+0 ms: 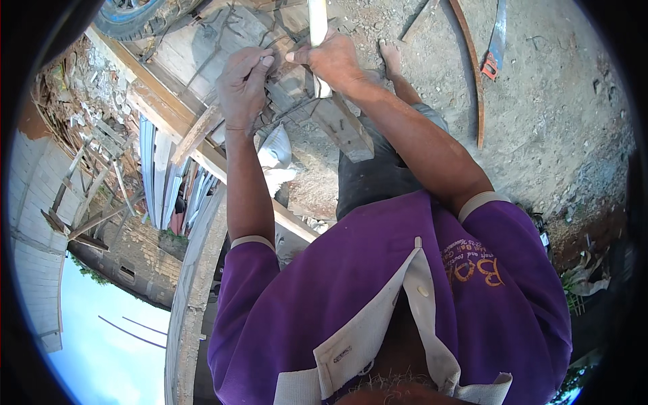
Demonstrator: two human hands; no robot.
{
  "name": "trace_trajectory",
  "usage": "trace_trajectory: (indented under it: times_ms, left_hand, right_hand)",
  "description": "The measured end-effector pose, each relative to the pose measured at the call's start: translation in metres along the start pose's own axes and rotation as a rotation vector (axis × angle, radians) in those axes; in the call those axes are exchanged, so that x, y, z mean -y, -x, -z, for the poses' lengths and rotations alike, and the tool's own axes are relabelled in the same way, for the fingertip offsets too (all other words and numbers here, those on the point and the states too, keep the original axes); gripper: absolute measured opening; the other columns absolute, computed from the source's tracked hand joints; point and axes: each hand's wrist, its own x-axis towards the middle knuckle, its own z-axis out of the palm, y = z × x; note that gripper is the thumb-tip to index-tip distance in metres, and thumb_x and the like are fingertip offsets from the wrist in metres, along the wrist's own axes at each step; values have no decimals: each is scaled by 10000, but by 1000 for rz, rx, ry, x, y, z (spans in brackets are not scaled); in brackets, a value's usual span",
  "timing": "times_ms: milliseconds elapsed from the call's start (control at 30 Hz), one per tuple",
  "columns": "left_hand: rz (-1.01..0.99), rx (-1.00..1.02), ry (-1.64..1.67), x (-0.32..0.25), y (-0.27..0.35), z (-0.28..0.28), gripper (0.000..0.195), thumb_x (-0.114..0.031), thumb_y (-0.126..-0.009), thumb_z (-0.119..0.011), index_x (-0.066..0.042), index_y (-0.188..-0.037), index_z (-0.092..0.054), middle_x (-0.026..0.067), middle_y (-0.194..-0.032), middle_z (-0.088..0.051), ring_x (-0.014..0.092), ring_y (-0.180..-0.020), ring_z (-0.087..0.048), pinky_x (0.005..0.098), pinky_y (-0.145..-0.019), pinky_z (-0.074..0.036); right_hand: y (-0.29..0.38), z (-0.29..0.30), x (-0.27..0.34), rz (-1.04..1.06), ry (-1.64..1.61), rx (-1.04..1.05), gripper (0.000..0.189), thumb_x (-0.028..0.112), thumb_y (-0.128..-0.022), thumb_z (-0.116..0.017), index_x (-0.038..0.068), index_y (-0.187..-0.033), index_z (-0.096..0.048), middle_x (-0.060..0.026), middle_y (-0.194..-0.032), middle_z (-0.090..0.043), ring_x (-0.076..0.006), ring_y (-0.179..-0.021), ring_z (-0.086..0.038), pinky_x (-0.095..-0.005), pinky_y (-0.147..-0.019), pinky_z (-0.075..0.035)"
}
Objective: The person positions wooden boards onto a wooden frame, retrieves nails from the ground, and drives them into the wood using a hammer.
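Note:
My left hand (245, 88) is raised over a stack of timber, thumb and forefinger pinched together. Something tiny and greyish shows at those fingertips; it may be a nail, but it is too small to tell. To its right, my right hand (331, 61) is closed around a pale rod-like handle (318, 23). The far end of that handle runs out of the picture, and its near end sticks out below my fist. Under my right hand, a rough wooden beam (347, 129) points back toward my legs. A split piece of wood (197, 132) lies beside my left wrist.
A handsaw (496, 45) with an orange grip lies on the dirt at right, beside a long bent brown strip (468, 66). A wheel with a tyre (144, 23) is at upper left. Long timbers (167, 111) cross the left side, near a white sack (276, 149). My bare foot (391, 55) is ahead.

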Motion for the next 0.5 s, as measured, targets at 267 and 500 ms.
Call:
trace_trajectory:
  times_ms: [267, 500]
  left_hand:
    - [277, -136, 302, 21, 13, -13, 118, -12, -917, -699, 10, -1027, -737, 41, -933, -716, 94, -803, -653, 217, -715, -538]
    - [339, -179, 382, 18, 15, -15, 117, -19, -913, -708, 5, -1024, -738, 31, -872, -709, 89, -766, -642, 211, -680, -525]
  right_hand:
    - [4, 6, 9, 49, -36, 33, 308, 225, -718, -886, -2, -872, -746, -91, -796, -730, -156, -715, -658, -315, -678, -523]
    - [6, 6, 6, 59, -94, 50, 433, 369, -698, -866, -5, -860, -719, -174, -791, -721, -309, -760, -704, -388, -714, -544]
